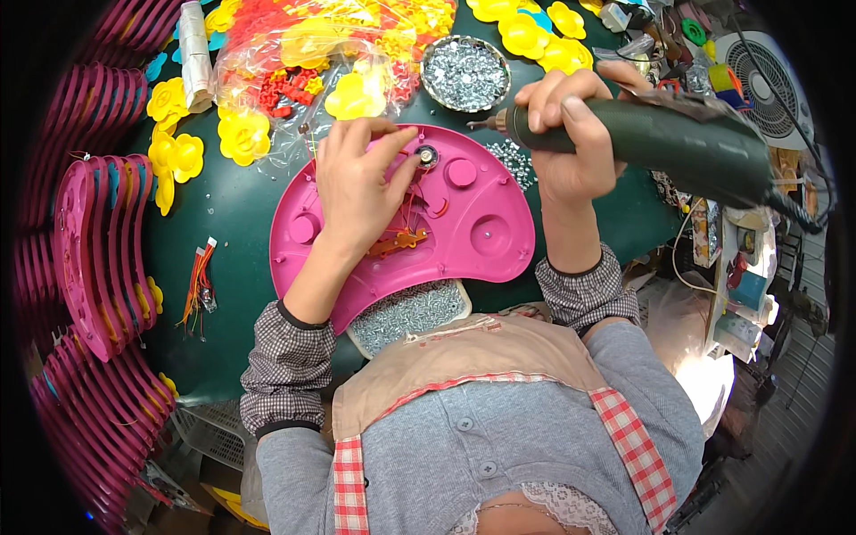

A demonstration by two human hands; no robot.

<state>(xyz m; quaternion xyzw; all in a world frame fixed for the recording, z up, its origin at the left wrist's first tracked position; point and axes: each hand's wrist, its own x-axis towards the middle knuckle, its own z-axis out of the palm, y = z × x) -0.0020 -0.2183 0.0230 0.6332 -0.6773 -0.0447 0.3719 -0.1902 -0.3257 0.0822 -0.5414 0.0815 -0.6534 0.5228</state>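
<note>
A pink curved plastic shell (473, 250) lies on the table in front of me with its inside up, showing posts and round recesses. My left hand (357, 183) reaches over its far left part, thumb and forefinger apart beside a small round speaker-like part (426, 158). Thin red wires and an orange-brown circuit board (398, 242) lie in the shell, partly covered by that hand. My right hand (575, 134) is wrapped round a dark green electric screwdriver (678, 147), held above the shell's far right edge. Its bit points left, apart from the shell.
A round bowl of metal pieces (465, 73) stands beyond the shell, with small screws (511, 165) scattered nearby. Nearer me sits a tray of screws (408, 312). Stacked pink shells (98, 254) line the left. Yellow flower-shaped parts (243, 135), a plastic bag (308, 53) and wire leads (201, 281) surround the work.
</note>
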